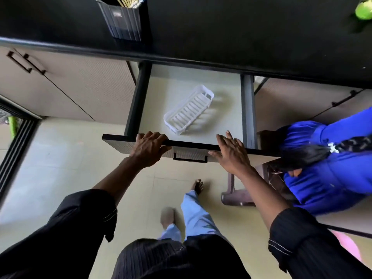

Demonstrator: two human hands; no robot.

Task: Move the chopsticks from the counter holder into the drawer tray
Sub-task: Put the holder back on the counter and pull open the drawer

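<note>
The drawer (248, 109) under the dark counter stands pulled out. A white slotted tray (188, 109) lies empty on its pale bottom, set at a slant. My left hand (150, 149) curls over the top edge of the drawer front (116, 144), left of the handle (190, 158). My right hand (231, 153) rests on the same edge with its fingers spread, holding nothing. On the counter at the back left stands a clear ribbed holder (123, 22), with the pale ends of the chopsticks (127, 1) sticking out at the top of the frame.
A person in blue (322, 164) sits close at the right, beside the drawer's right corner, on a brown stool (237, 194). A green object (363, 10) lies on the counter at the far right. Closed cabinet doors (66, 83) flank the drawer. My feet are on the tiled floor below.
</note>
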